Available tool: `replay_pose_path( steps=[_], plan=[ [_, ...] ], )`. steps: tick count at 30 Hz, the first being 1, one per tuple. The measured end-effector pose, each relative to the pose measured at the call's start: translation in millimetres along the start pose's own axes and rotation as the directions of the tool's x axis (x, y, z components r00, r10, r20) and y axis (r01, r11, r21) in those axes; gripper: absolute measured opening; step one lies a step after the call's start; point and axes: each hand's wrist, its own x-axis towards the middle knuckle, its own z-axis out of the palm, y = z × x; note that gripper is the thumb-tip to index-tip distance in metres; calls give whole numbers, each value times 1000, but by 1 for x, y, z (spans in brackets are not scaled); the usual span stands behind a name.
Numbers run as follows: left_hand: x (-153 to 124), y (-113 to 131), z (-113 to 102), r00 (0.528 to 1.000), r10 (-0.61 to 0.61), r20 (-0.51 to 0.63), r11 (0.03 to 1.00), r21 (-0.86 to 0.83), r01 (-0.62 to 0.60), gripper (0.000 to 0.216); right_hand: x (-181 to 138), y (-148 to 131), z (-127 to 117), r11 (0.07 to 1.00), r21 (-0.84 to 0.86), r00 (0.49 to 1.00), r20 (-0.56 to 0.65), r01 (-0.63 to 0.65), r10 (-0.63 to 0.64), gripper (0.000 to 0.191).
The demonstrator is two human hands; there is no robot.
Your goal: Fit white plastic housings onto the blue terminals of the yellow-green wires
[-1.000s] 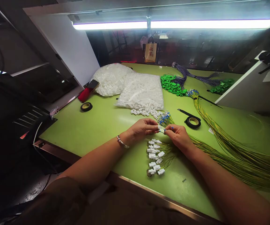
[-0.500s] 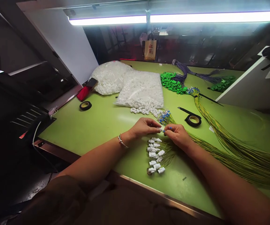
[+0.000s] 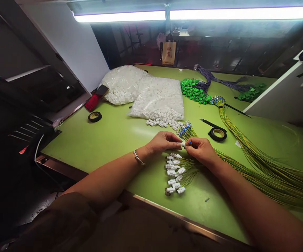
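Note:
My left hand (image 3: 165, 142) pinches a small white connector housing (image 3: 183, 143), mostly covered by the fingertips. Facing it, my right hand (image 3: 200, 149) is closed on a thin wire with a blue terminal (image 3: 190, 142). The fingertips of both hands nearly meet, and how far the terminal sits in the housing is hidden. Just below them lie several wires with white connectors (image 3: 176, 172) on their ends. Behind the hands is the terminal end of a yellow-green wire bundle (image 3: 186, 130), which runs under my right forearm.
Bags of white housings (image 3: 158, 98) stand at the back, with loose housings (image 3: 162, 122) before them. Black tape rolls (image 3: 218, 134) lie on the green table (image 3: 119, 131). Farther right are green connectors (image 3: 194, 91) and a second wire bundle (image 3: 235, 134). A phone (image 3: 102, 91) rests at left.
My right fingers have moved slightly left, closer to the white housing, and the gap between the hands has narrowed. The view has shifted slightly.

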Motion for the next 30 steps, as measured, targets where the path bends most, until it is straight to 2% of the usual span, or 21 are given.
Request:
replay_pose_path(
  steps=[5, 8, 10, 12, 15, 17, 19, 20, 22, 23, 24, 25, 26, 27, 30],
  plan=[
    [2, -3, 6, 999, 42, -30, 996, 84, -40, 35, 0, 7, 6, 994, -104, 999, -38, 27, -31, 13],
    [1, 1, 5, 998, 64, -26, 990, 125, -61, 32, 0, 8, 5, 996, -88, 999, -23, 33, -36, 15],
    [-2, 5, 2, 997, 74, -5, 973, 219, -71, 28, 1, 8, 3, 999, -47, 1000, 14, 23, -22, 17],
    [-8, 10, -3, 997, 63, 52, 917, 390, -78, 22, 2, 8, 1, 1000, -18, 1000, 13, -6, 6, 20],
    [-19, 18, -10, 981, -19, 194, 784, 612, -106, 18, 5, 11, 2, 997, -81, 997, -77, -20, 14, 20],
    [-23, 22, -13, 952, -72, 296, 721, 675, -155, 19, 5, 13, 6, 970, -241, 994, -94, 25, -49, 15],
    [-23, 25, -17, 934, -83, 348, 671, 712, -206, 20, 4, 13, 10, 900, -428, 993, -40, 86, -113, 12],
    [-20, 26, -21, 946, -46, 321, 636, 740, -220, 18, 2, 13, 12, 859, -500, 991, -7, 109, -130, 11],
    [-10, 27, -30, 976, 169, 139, 516, 831, -207, 16, -1, 11, 15, 800, -586, 990, 30, 130, -138, 11],
    [-3, 27, -35, 946, 324, 26, 436, 883, -173, 17, -2, 11, 17, 782, -610, 990, 33, 129, -138, 12],
    [4, 26, -40, 881, 470, -51, 352, 926, -134, 19, -3, 11, 18, 770, -625, 989, 29, 129, -142, 12],
    [11, 25, -44, 819, 569, -75, 273, 956, -102, 21, -3, 11, 18, 765, -630, 989, 21, 129, -150, 12],
    [17, 23, -48, 784, 618, -55, 199, 976, -88, 22, -3, 12, 18, 771, -624, 987, 9, 130, -159, 12],
    [22, 20, -50, 776, 630, -16, 128, 988, -84, 23, -2, 13, 18, 786, -604, 985, -4, 133, -170, 11],
    [30, 14, -50, 800, 592, 99, -34, 995, -98, 24, 0, 17, 17, 851, -508, 982, -49, 132, -182, 11]
  ],
)
